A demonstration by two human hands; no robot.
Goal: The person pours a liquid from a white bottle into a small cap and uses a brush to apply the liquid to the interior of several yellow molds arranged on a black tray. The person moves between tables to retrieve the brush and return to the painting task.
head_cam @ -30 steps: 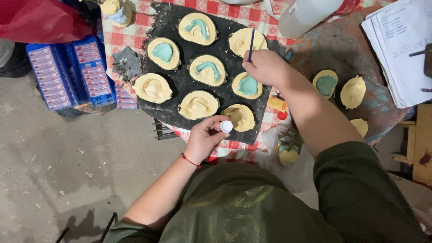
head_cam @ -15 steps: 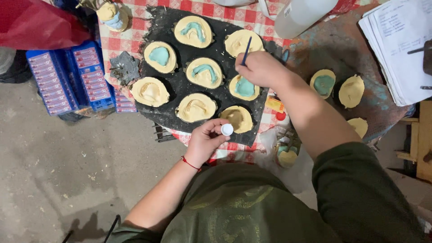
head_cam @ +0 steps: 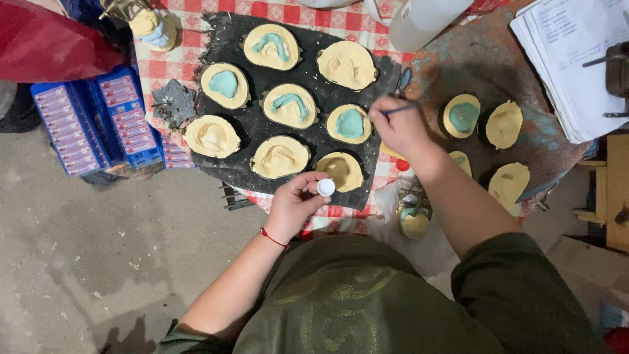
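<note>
My left hand (head_cam: 296, 204) holds a small white round cap or jar (head_cam: 325, 187) at the near edge of a black mat (head_cam: 308, 82). On the mat lie several yellow plaster dental casts, some with blue-green filling, such as one (head_cam: 348, 124) beside my right hand. My right hand (head_cam: 400, 128) grips a thin blue brush (head_cam: 401, 110) that points right, just off the mat's right edge. A cast with a dark hollow (head_cam: 341, 170) lies right above the white cap.
More casts (head_cam: 462, 117) (head_cam: 503, 124) (head_cam: 510, 183) sit on the stained table at the right. A white bottle (head_cam: 422, 19) stands at the top, papers (head_cam: 570, 65) at far right. Blue boxes (head_cam: 98, 124) are stacked on the left, beside red fabric (head_cam: 52, 39).
My right hand has swung the brush away from the casts on the mat, rightward and down. My left hand holds the white cap in about the same place.
</note>
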